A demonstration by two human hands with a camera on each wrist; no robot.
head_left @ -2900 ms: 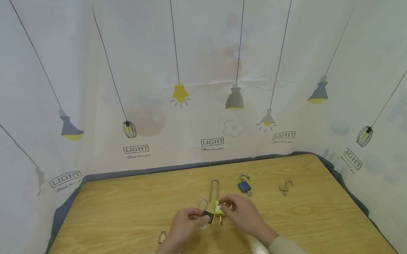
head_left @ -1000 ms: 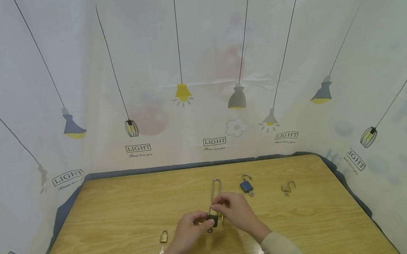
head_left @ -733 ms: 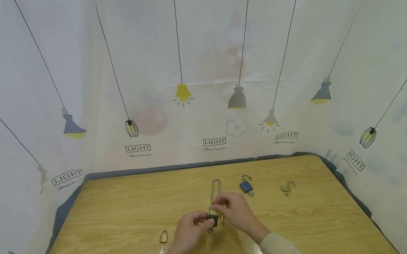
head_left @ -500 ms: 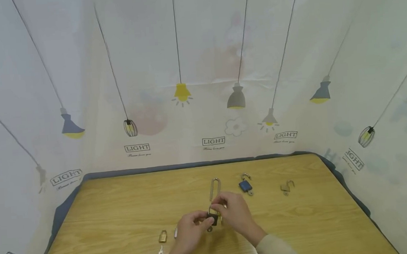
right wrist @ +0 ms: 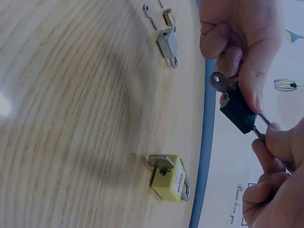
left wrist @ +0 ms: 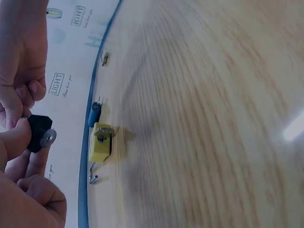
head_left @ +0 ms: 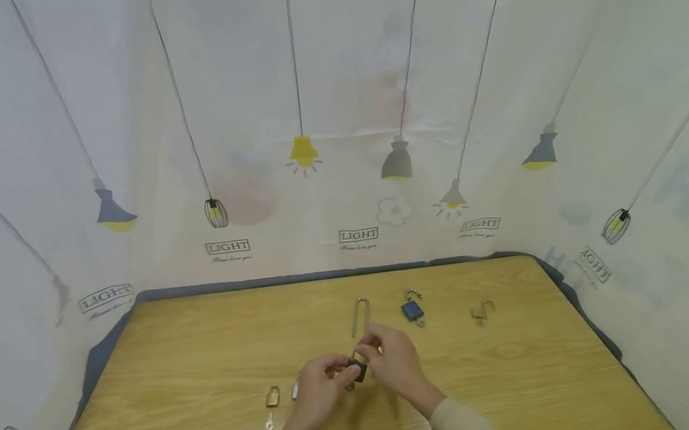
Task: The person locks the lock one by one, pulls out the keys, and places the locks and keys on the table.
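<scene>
A small black padlock (right wrist: 239, 109) is held off the table between both hands. The left hand (head_left: 321, 390) grips its body, thumb on one face and fingers behind. The thumb and fingers of the right hand (head_left: 397, 361) pinch its metal shackle (right wrist: 259, 133), mostly covering the bend. A round-headed key (right wrist: 219, 81) sticks out of the body's end opposite the shackle. Beyond the hands a yellow padlock (right wrist: 167, 184) lies on the table with a key in it. In the head view its body is behind the right hand; its long shackle (head_left: 361, 314) shows.
On the wooden table (head_left: 209, 344), a blue padlock (head_left: 412, 310) and a small brass-toned padlock (head_left: 479, 313) lie with raised shackles at the back right. Left of the hands are a gold padlock (head_left: 272, 396), a loose key (head_left: 269, 421) and a silver padlock (right wrist: 167, 43).
The right hand has left the yellow padlock and now pinches the black padlock's shackle. The black padlock has turned and shifted slightly right in the left hand. Over the last second the grip stays.
</scene>
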